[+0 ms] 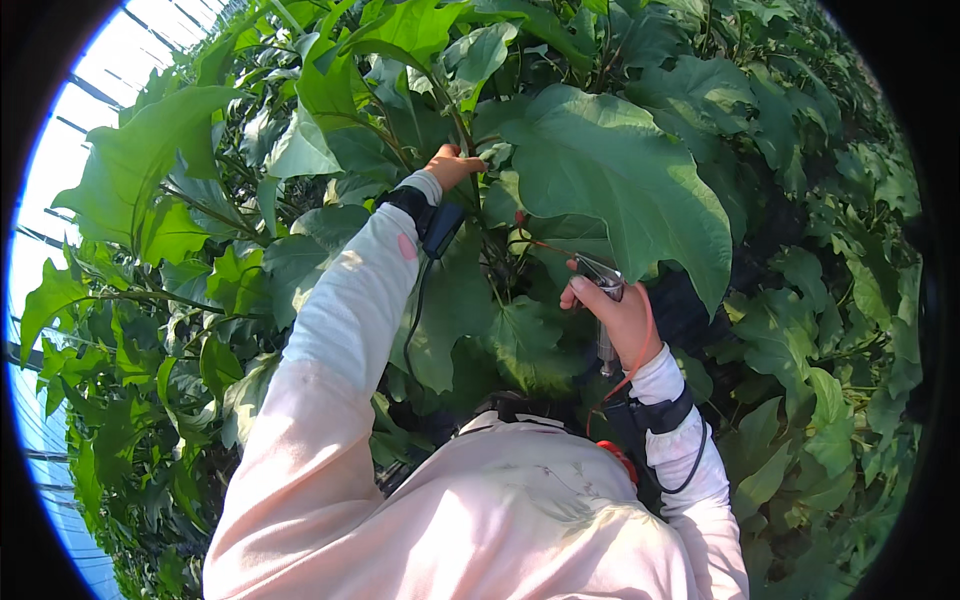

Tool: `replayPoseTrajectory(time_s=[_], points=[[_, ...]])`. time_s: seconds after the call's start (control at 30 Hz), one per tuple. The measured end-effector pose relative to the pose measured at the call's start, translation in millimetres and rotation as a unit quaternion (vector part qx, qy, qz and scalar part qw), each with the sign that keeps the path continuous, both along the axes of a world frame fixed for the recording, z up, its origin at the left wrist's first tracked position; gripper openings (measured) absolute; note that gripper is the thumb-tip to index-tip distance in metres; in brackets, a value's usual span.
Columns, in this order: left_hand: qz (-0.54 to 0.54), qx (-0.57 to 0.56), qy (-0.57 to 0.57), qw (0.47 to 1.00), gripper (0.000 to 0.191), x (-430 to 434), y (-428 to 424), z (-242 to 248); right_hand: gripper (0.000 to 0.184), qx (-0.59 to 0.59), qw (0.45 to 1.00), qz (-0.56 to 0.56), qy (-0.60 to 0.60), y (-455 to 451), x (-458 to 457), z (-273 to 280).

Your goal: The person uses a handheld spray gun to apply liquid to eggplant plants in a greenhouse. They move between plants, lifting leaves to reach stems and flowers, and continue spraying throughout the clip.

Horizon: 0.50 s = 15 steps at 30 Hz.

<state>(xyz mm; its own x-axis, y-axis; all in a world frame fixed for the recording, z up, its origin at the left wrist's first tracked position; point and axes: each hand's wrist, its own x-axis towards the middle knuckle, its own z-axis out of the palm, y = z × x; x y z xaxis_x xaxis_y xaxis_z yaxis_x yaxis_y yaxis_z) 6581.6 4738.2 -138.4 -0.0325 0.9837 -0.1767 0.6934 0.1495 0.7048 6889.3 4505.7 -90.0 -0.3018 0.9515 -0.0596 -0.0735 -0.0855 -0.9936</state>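
Observation:
My left hand point(452, 168) is closed around an upright stem point(466, 139) of a broad-leaved plant, probably an eggplant, with the thumb across its front. My right hand point(621, 311) grips a small hand-held applicator point(606, 349) with a clear barrel and metal parts. From its top a thin orange-brown spout point(551, 246) runs left towards the stems and ends in a red tip point(519, 217). An orange tube point(646, 337) passes over my right wrist and down towards my waist. One large leaf point(611, 169) hangs just above the right hand.
Dense foliage point(795, 330) surrounds both arms. Black devices are strapped to my left wrist point(411, 204) and right wrist point(664, 411), each with a loose black cable. A red object point(621, 459) sits at my waist. Greenhouse framing point(90, 90) shows at the far left.

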Motion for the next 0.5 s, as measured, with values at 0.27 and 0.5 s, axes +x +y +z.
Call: replayPoseTrajectory(time_s=[0.27, 0.5], points=[[-0.051, 0.106, -0.160, 0.980, 0.067, 10.4, 27.0, -33.4, 0.027, 0.066, 0.995, 0.040, -0.061, 113.6, -28.0, -2.0], [-0.078, 0.111, -0.139, 0.981, 0.081, 15.0, 20.2, -3.6, 0.027, -0.010, 0.989, 0.084, -0.123, 156.9, -51.0, 18.1]])
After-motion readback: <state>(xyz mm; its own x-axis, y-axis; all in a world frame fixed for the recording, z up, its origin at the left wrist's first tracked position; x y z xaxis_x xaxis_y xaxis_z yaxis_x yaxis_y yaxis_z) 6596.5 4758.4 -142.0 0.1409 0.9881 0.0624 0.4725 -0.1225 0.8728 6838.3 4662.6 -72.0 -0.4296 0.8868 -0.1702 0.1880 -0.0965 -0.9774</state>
